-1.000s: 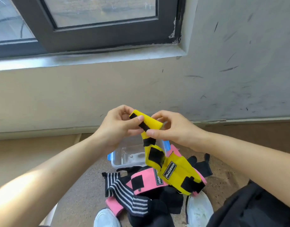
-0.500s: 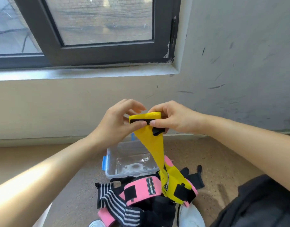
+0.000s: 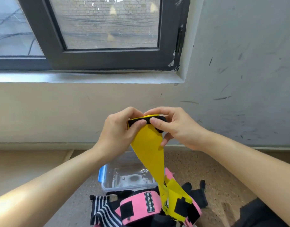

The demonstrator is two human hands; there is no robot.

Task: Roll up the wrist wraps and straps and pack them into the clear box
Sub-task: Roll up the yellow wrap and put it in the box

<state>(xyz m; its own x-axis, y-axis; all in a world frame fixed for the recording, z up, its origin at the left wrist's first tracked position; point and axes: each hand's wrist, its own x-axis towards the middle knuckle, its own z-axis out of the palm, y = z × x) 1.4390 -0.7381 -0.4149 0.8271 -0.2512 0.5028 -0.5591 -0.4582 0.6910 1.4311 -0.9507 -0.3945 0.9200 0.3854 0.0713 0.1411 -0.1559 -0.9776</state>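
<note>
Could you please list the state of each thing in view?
Yellow wrap: top end pinched, rest hanging unrolled.
Left hand: gripping the wrap.
Right hand: gripping the wrap.
Clear box: open, no wraps inside.
Pink wrap: on the pile.
Striped wrap: unrolled.
Window: closed.

Below my hands, the pink wrist wrap (image 3: 141, 205) carries a black label (image 3: 148, 202) with pale block lettering running lengthwise; the letters are too blurred for me to read. Just right of it, the yellow wrap (image 3: 150, 154) hanging from my fingers has a similar black label (image 3: 166, 204), mostly folded away and also unreadable.
</note>
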